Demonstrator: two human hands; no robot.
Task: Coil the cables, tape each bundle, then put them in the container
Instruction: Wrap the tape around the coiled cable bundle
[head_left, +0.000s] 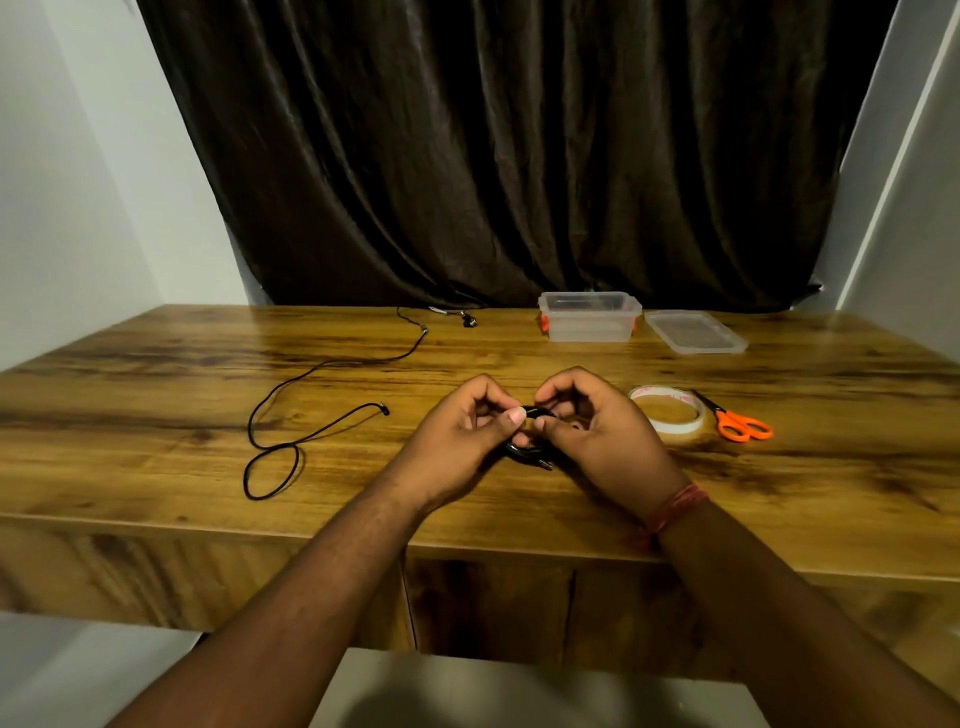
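Observation:
A small coiled black cable bundle (525, 448) is held just above the middle of the wooden table (156, 395). My left hand (457, 441) pinches it from the left with thumb and fingers. My right hand (597, 431) grips it from the right, fingers curled over the top. Much of the coil is hidden between the hands. A second black cable (291, 415) lies loose and uncoiled on the left of the table. A roll of clear tape (670, 413) sits just right of my right hand. The clear plastic container (589, 316) stands open at the back.
The container's clear lid (693, 332) lies flat to its right. Orange-handled scissors (737, 423) lie beside the tape roll. A dark curtain (493, 156) hangs behind the table, with white walls on both sides. The table's front edge runs below my wrists.

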